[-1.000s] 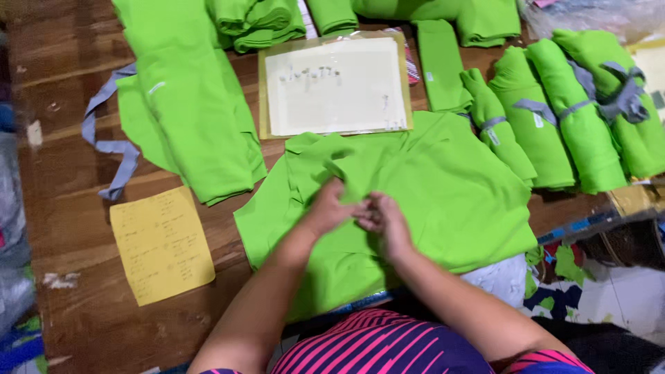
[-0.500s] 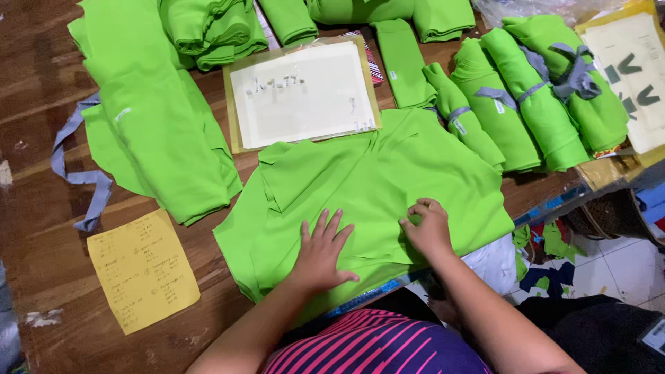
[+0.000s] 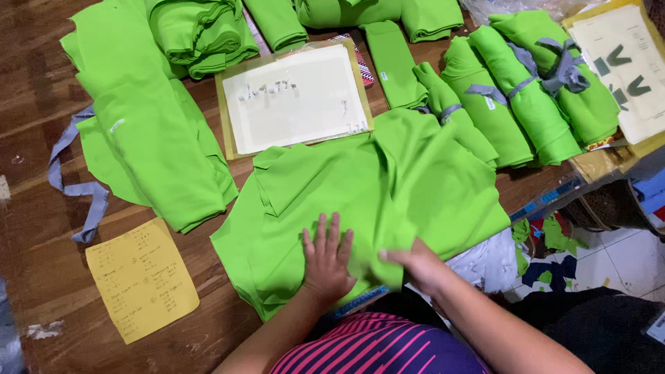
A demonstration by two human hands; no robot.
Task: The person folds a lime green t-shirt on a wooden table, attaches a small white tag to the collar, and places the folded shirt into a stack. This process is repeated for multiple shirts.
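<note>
A stack of bright green fabric pieces (image 3: 360, 201) lies spread on the wooden table (image 3: 41, 118) right in front of me. My left hand (image 3: 327, 257) presses flat on the near part of the fabric, fingers spread. My right hand (image 3: 415, 264) pinches the near edge of a fabric layer and lifts it, so a fold stands up beside my left hand.
A white cardboard pattern sheet (image 3: 294, 97) lies behind the fabric. Rolled green bundles tied with grey strips (image 3: 516, 97) sit at the right, folded green fabric (image 3: 149, 131) at the left. A yellow note (image 3: 142, 280) lies near left. Scraps (image 3: 551, 239) litter the floor at right.
My hands moved apart from the middle of the fabric. The left hand went flat on the cloth; the right hand slid to the near edge and lifted a layer.
</note>
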